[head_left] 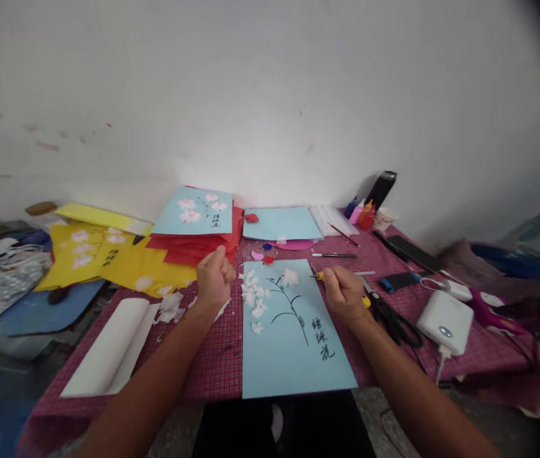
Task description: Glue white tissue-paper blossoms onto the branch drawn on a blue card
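Observation:
A light blue sheet (293, 343) lies in front of me on the red checked tablecloth (212, 362). It bears a black drawn branch, black characters and several white paper blossoms (255, 299). My left hand (214, 277) is closed in a fist at the sheet's upper left corner, pinching a small white scrap. My right hand (343, 294) is closed round a thin yellow-handled tool (320, 275) whose tip points at the sheet's upper right edge.
Black scissors (391, 318) and a white power bank (446, 321) lie right of my right hand. A finished blue card on red sheets (193, 222), yellow sheets (102, 254), glue bottles (362, 213), a paper cup (385, 218) and a white paper roll (112, 346) surround the work.

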The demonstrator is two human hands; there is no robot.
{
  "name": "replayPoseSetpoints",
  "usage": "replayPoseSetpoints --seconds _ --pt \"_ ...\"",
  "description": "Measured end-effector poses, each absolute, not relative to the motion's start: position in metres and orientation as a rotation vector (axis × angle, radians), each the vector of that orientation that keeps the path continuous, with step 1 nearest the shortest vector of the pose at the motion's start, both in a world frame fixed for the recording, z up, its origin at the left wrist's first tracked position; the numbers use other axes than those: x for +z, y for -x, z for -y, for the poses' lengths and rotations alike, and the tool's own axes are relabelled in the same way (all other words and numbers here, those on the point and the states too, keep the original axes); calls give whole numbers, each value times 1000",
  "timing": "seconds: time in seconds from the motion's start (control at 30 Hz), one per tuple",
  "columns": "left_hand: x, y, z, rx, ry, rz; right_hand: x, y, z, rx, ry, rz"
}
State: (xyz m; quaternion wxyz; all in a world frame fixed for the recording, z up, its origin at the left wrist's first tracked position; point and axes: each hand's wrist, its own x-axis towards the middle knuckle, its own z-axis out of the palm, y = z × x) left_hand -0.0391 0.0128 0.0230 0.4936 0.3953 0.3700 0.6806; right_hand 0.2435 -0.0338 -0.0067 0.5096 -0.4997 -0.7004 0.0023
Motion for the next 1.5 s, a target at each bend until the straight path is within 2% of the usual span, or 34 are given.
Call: replayPoseSetpoints --seconds 0.4,0.67,0.9,1.07,1.5 --pt "-8 40 -24 1516 -1303 -1136 -18 -246 39 -118 1106 1860" --pt "-12 46 -23 1085 -2139 -1326 -16 -243 39 -150 1023 1938" --pt "-15 35 -10 825 -2655 -1027 -19 -243 39 -180 994 1978" --pt "-17 34 -5 653 -2734 -980 -21 -242 39 -175 1003 1969" --pt "-1 38 -3 486 -2816 -877 -21 -240 39 -148 1029 1992"
